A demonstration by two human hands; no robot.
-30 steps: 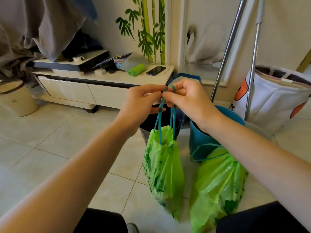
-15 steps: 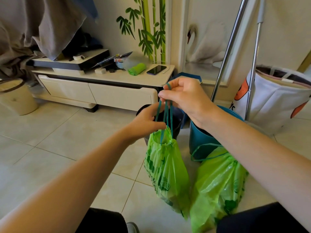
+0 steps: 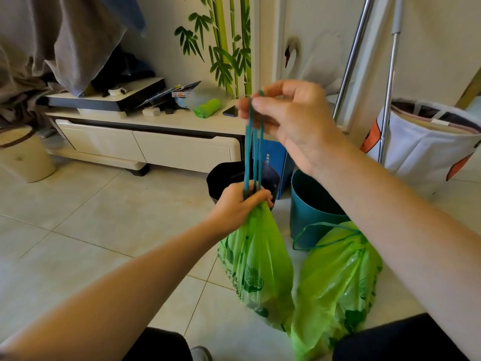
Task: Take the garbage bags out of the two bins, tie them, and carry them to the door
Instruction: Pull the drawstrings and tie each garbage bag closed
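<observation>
Tiled floor (image 3: 91, 230), cabinet (image 3: 156, 142), laundry basket (image 3: 421, 152)

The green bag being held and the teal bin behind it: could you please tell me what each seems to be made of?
Green bag: thin plastic film, apparently; translucent, glossy, crinkled, gathered at the neck by teal drawstrings. Teal bin: probably rigid moulded plastic; smooth, matte, evenly coloured wall.

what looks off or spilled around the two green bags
Nothing spilled. The green bag on the floor slumps on its side, its drawstring in a loose loop, seemingly untied.
</observation>
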